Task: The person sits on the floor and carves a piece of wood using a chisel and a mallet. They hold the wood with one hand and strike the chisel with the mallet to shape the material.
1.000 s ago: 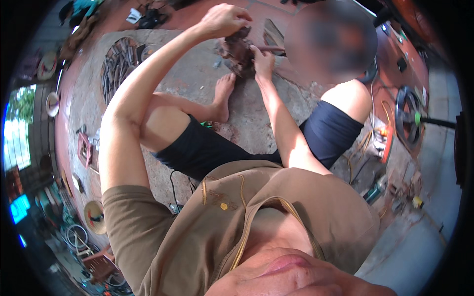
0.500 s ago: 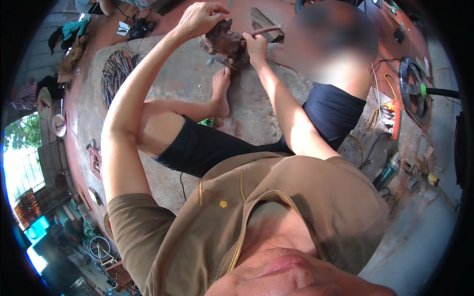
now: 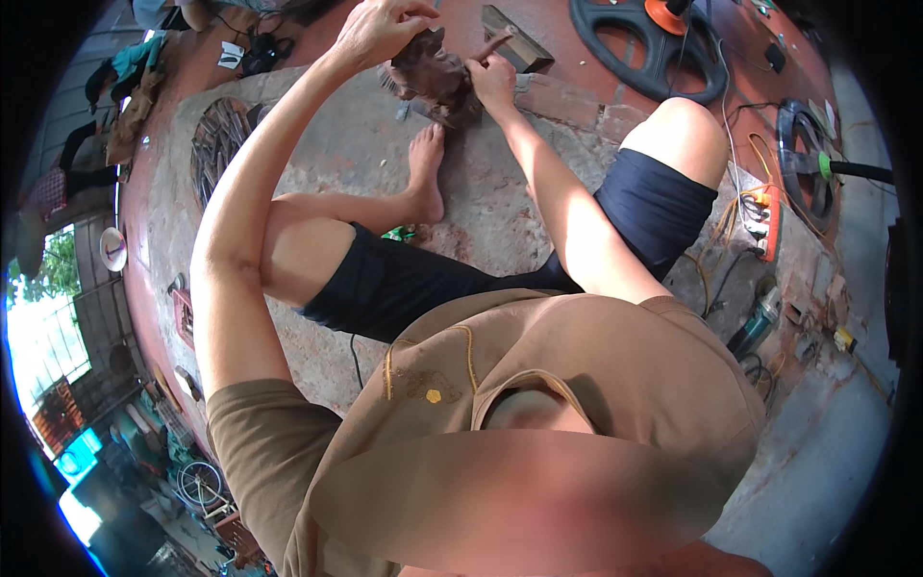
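A dark brown carved wooden piece [image 3: 430,79], rough and knobbly in shape, stands on the worn slab beyond my bare foot. My left hand [image 3: 383,31] is at its upper left end with the fingers curled. Whatever lies under those fingers is hidden. On the other side, my right hand [image 3: 492,83] is closed around a slim brown stick [image 3: 496,43] that points away to the right. Whether the stick is joined to the carving, I cannot tell. A block of wood [image 3: 516,40] lies just past the right hand.
A round holder packed with thin rods [image 3: 219,139] is at the left. Two black ring-shaped bases, one with an orange hub [image 3: 665,14], lie at the right. Near them are an orange power strip [image 3: 772,226], loose cords and a green power tool [image 3: 757,327].
Both hands and the carving appear slightly higher and farther left in the view. The stick in my right hand now slants more steeply away from me.
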Demonstrator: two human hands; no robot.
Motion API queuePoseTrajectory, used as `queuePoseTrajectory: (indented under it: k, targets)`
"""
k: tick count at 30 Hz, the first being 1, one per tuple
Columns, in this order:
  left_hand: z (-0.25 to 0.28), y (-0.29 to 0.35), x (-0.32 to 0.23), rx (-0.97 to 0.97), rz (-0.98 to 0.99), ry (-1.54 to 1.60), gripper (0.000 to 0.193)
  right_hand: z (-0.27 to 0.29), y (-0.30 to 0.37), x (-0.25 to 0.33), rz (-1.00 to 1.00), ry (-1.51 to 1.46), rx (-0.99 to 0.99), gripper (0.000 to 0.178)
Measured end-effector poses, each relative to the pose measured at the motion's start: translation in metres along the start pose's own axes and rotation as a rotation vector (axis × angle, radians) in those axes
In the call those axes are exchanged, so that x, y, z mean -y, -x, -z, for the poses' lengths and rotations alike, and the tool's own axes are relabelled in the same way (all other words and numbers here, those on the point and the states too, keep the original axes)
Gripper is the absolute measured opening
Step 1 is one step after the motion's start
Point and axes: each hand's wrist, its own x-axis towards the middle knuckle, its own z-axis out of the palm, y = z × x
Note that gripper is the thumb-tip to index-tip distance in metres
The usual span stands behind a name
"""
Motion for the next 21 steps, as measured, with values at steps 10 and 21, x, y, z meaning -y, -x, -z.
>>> queuePoseTrajectory:
  k: [10, 21]
  targets:
    - [0.005, -0.006, 0.044, 0.018, 0.032, 0.072, 0.027, 0.021, 0.02, -0.037, -0.324, -0.605, -0.097, 0.02]
    - [0.02, 0.013, 0.045, 0.004, 0.19, 0.182, 0.024, -0.007, 0.051, -0.018, -0.252, -0.498, 0.12, 0.017]
